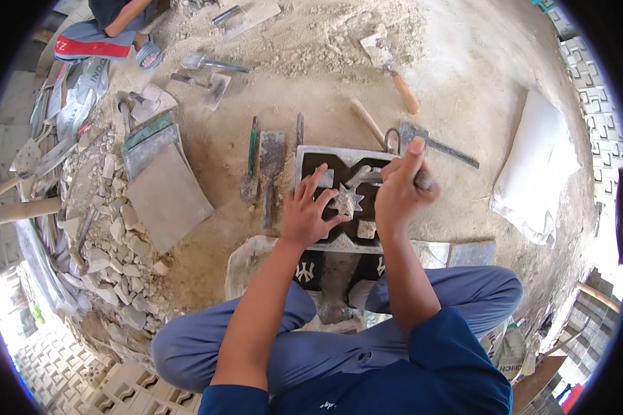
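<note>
Between my knees sits a rectangular mold [342,151] with a pale rim and dark recesses shaped round a pale eight-pointed star [348,203]. My left hand [307,214] lies over the mold's left side, fingers spread, fingertips beside the star and a small pale block. My right hand [401,190] is closed round the handle of a small metal trowel [362,177], thumb upward. The trowel's blade reaches into the upper middle of the mold. The right hand covers the mold's right part and looks slightly blurred.
Left of the mold lie a flat-bladed trowel [272,155] and a narrow green-handled tool [251,159]. Beyond it are a wooden-handled hammer [412,135] and a trowel [398,83]. Flat sheets [166,190] and rubble [114,259] lie left; a white sack [533,169] right. Another person [107,34] sits far left.
</note>
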Action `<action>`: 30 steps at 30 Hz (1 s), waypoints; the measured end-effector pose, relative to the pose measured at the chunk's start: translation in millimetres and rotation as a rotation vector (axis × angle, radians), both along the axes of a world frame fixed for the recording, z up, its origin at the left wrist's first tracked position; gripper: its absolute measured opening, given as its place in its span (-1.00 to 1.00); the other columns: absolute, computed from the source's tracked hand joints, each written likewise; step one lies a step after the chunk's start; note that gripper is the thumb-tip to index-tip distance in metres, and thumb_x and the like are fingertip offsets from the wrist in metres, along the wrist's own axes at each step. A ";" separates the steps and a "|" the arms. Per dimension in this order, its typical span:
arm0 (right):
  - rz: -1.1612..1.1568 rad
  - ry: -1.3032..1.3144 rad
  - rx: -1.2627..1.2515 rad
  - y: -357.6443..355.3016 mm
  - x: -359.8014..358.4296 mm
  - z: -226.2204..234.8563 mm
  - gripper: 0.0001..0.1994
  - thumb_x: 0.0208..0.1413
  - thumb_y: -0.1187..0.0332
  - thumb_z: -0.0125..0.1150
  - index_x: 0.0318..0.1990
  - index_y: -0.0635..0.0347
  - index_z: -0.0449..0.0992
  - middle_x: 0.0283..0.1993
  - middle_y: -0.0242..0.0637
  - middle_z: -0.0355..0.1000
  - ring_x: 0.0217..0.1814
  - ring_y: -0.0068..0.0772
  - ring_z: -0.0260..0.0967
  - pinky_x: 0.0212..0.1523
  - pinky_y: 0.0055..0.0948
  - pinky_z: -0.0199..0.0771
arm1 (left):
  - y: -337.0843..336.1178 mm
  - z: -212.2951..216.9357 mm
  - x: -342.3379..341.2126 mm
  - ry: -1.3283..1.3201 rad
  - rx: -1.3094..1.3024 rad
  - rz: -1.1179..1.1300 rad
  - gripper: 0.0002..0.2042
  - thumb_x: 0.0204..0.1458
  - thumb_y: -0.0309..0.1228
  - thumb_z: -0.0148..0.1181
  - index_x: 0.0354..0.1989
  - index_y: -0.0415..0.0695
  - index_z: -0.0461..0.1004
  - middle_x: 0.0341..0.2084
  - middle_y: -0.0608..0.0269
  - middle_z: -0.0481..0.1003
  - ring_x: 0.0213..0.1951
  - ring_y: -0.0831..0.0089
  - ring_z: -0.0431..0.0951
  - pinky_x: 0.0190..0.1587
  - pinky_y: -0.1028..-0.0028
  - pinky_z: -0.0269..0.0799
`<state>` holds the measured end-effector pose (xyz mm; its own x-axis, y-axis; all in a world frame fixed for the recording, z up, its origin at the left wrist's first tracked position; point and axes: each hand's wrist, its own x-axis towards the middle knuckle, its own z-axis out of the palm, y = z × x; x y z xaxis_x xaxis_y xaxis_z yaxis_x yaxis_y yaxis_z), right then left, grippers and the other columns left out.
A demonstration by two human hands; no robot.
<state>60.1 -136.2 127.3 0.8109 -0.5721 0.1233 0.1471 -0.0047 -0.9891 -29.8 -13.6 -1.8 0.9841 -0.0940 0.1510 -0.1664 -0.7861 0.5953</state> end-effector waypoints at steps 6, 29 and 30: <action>0.099 0.118 -0.088 -4.6 14.6 -19.1 -0.43 0.39 0.25 0.30 -0.71 0.22 0.30 -0.71 -0.62 0.08 -0.60 -0.77 -0.08 -0.61 -0.43 -0.16 | 4.4 -2.5 5.1 -0.048 -0.003 0.002 -0.42 -0.19 0.06 0.57 -0.04 0.00 0.59 0.51 0.22 0.17 0.37 0.06 0.34 0.21 0.00 0.38; 0.893 -0.091 0.163 -56.5 36.7 -22.9 -0.38 0.51 0.14 -0.10 -0.70 0.21 0.21 -0.73 -0.39 0.14 -0.68 -0.58 0.03 -0.62 -0.45 -0.06 | 2.3 -0.9 0.7 -0.068 -0.004 0.007 -0.43 -0.20 0.04 0.59 -0.06 0.00 0.60 0.49 0.22 0.20 0.34 0.08 0.36 0.24 0.04 0.39; 0.767 -0.137 0.231 -54.2 34.6 -22.9 -0.39 0.51 0.14 -0.13 -0.70 0.18 0.13 -0.74 -0.41 0.09 -0.68 -0.58 -0.02 -0.62 -0.42 -0.11 | 2.2 -0.6 0.0 -0.064 -0.003 0.008 -0.43 -0.20 0.04 0.59 -0.07 0.00 0.60 0.49 0.22 0.20 0.34 0.08 0.37 0.24 0.04 0.40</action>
<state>94.7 -190.4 104.4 0.9739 0.1136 0.1966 0.1462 0.3483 -0.9259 -29.8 -11.3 -2.4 0.9730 -0.0861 0.2142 -0.1985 -0.7859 0.5857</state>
